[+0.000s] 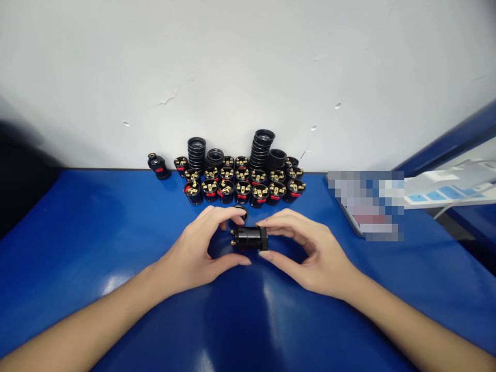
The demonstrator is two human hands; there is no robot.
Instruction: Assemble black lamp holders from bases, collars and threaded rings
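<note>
A black cylindrical socket (248,238) lies sideways between my hands, its brass terminals pointing left and a wider black ring at its right end. My right hand (310,250) has its thumb and fingers around that ring end, gripping it. My left hand (201,248) is beside the terminal end, thumb and fingers apart; it holds nothing that I can make out. Just behind the socket, a black ring (243,212) is partly hidden by the left fingertips.
Rows of black sockets (242,190) with brass terminals and red parts stand near the wall. Behind them rise two stacks of black rings (196,152). One capped socket (158,166) is at their left. A blurred-out device (364,206) and white tray (445,196) are at the right.
</note>
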